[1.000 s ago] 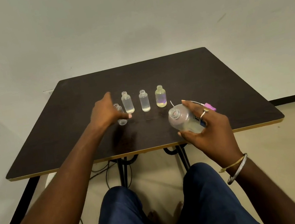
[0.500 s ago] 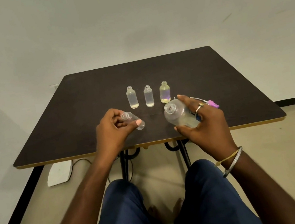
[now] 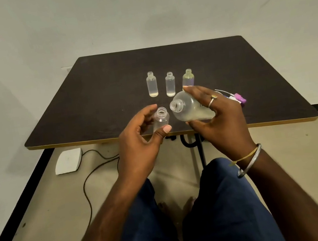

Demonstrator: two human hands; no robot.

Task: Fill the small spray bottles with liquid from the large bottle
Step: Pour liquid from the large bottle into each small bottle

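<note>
Large bottle (image 3: 188, 108) lies tilted in my right grip (image 3: 221, 118), fingers and thumb curled round its body, its open neck aimed left at the small bottle (image 3: 161, 120). My left grip (image 3: 137, 145) pinches that one roughly upright between thumb and fingers. Both are held above the near edge of the table (image 3: 104, 76), mouths just beside each other, not touching.

I judge this the lining-up before a pour. Next the big neck must come over the narrow mouth and tip slowly, or liquid will spill.

Three other small bottles (image 3: 170, 84) stand uncapped in a row farther back. My fingers cover the base of the right one, and I cannot read any fill level surely. A purple-capped item (image 3: 238, 99) lies behind my right hand, mostly hidden, so I cannot tell what it is.
</note>
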